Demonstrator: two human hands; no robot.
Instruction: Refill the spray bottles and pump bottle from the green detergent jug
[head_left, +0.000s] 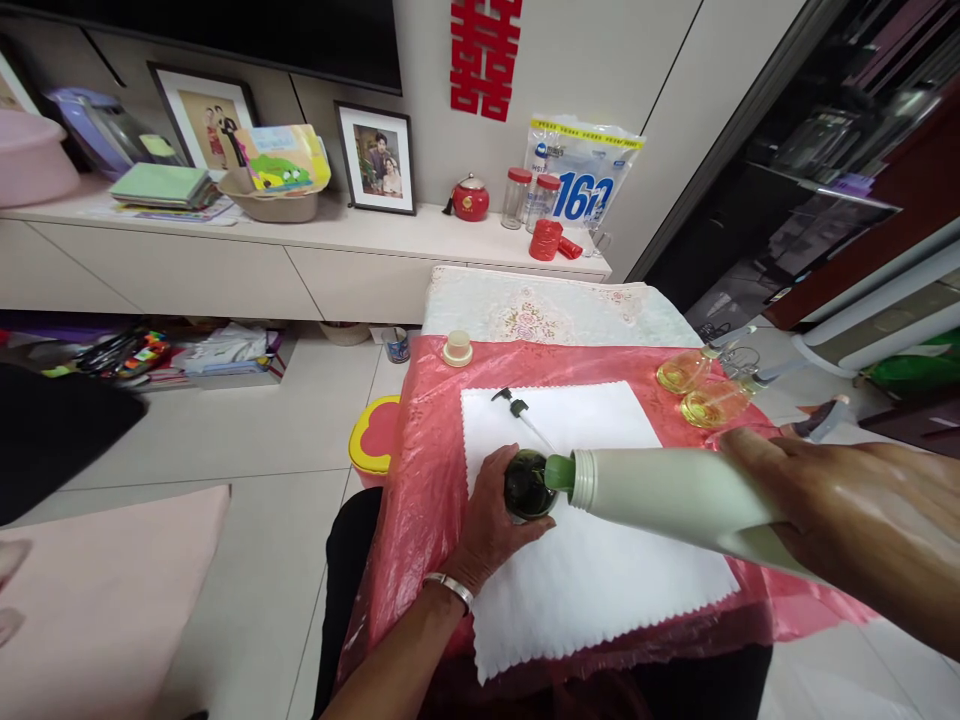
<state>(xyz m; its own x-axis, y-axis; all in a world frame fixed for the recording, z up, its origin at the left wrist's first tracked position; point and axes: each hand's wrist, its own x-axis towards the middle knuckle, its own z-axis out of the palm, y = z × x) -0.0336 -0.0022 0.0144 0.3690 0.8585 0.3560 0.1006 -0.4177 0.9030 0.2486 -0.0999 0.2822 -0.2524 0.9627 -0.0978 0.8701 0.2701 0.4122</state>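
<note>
Refilling a small dispenser bottle from a large container, seen from above. The right hand (840, 510) wraps closed around the body of a large white bottle (675, 495), tipped almost to the horizontal so that its green spout (559, 472) meets the mouth of a small dark green bottle (527, 485). The left hand (491, 520), a bangle (448, 588) at its wrist, closes around the near left side of the small bottle, which stands upright on a white cloth (600, 580) spread over a pink plastic table cover (427, 480). Whether liquid is passing at this instant cannot be told.

The removed pump head (517, 408), with its dip tube, lies on the far part of the cloth, apart from both bottles. A cream cap (457, 348) sits at the far left of the pink cover; two glass vessels of yellow liquid (701, 390) stand at the far right.

Judged from this arrangement, the step goes well if the spout stays centred over the narrow opening and in contact with its rim, while the left hand keeps the small bottle vertical and pressed to the cloth. The large bottle is best raised at its base slowly, since a heavy container held this flat can surge and overflow a narrow neck. The dark glass hides the level, so the fill is probably watched at the mouth. The cloth serves to catch drips; the pump head lies within easy reach.
</note>
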